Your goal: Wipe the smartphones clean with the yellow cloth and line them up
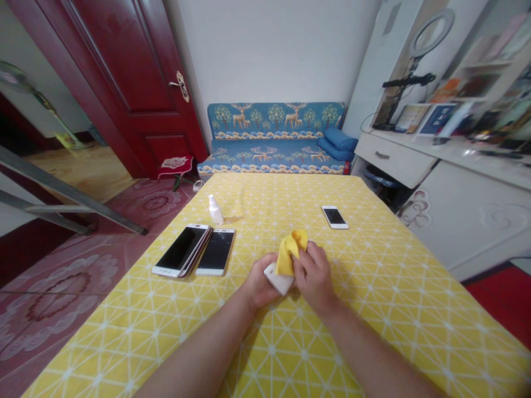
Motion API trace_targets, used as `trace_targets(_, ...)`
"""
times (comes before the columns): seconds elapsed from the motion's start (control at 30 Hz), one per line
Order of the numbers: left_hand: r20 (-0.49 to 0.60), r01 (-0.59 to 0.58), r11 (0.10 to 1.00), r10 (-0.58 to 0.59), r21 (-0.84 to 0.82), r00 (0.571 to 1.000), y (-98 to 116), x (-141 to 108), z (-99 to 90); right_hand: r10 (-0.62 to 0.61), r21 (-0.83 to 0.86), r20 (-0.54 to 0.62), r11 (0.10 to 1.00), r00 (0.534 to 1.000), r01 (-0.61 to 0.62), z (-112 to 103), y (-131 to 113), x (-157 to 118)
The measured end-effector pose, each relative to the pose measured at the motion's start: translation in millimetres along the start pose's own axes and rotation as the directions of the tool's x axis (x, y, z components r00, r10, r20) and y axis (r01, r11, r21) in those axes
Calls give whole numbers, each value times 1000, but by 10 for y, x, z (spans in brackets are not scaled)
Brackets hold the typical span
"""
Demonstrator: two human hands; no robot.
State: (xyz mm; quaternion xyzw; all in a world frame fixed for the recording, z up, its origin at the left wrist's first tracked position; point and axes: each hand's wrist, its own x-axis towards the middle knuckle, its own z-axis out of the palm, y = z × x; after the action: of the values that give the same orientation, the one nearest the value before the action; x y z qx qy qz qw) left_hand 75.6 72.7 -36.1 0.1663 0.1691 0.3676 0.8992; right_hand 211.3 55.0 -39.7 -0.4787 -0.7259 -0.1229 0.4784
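My left hand [259,282] grips a white smartphone [277,279], and only one corner of the phone shows past my fingers. My right hand [315,279] presses a crumpled yellow cloth [291,251] against that phone. To the left on the table lie a white-framed phone with a dark screen [181,250] and a cracked phone [215,252], side by side and touching. A small white spray bottle [215,210] stands beyond them. Farther off to the right rests a small white phone [334,216]. All of these sit on a yellow patterned tablecloth [373,309].
A blue deer-pattern sofa [274,155] stands beyond the table's far edge. At the right are a white desk with a drawer [394,159] and a ring light [431,33]. A dark red door [124,83] and a metal ladder [62,193] are at the left.
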Motion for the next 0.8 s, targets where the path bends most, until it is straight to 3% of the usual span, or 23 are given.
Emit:
trace_targets(0.13,54,39,999,-39,3,998,-11,18,-22,211,-69,-56,974,976,-215,-27,263,49)
trace_targets(0.23,44,-20,998,22,-52,999,47,36,-11,249,-46,-27,967,968,-250,-25,300,33)
trace_targets(0.4,-41,-190,974,187,-123,982,171,36,-16,125,154,158,977,980,-149,4,-1,-40)
trace_targets(0.57,-110,-263,959,252,-107,962,202,32,-35,-42,254,288,967,957,-34,-6,-244,-76)
trace_targets(0.63,-128,-282,954,268,-103,955,175,56,-50,-102,205,288,978,952,43,-4,-257,-75)
trace_targets(0.8,-158,-261,964,252,-40,955,45,100,-42,-193,92,157,979,969,180,-11,-238,-27)
